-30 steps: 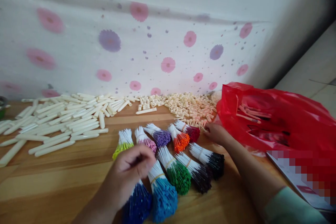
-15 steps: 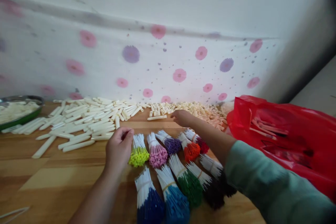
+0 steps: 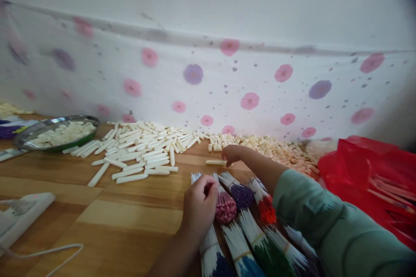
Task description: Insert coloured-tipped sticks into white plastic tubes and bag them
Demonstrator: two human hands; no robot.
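Note:
My left hand (image 3: 200,202) is closed above the left side of the stick bundles, thumb and fingertips pressed together; what they hold, if anything, cannot be made out. Over the middle of the table, my right hand (image 3: 233,155) has its fingers bent down at the right end of a cream plastic tube (image 3: 215,162) and grips it there. Close to both hands lie banded bundles of thin white sticks with coloured tips, including a pink bundle (image 3: 225,205), a purple bundle (image 3: 241,194) and a red-orange bundle (image 3: 267,207). My right sleeve partly covers the bundles on the right.
A pile of cream tubes (image 3: 143,147) spreads to the left, and small cream pieces (image 3: 276,149) lie along the wall. At far left is a metal tray (image 3: 24,138) of pale pieces. A power strip (image 3: 27,216) with a white cable lies front left; a red plastic bag (image 3: 354,169) sits right.
The view has swung left, bringing in the power strip and the whole tray. My right hand has come left and nearer, and the cream tube lies nearer. My left hand now covers the yellow bundle.

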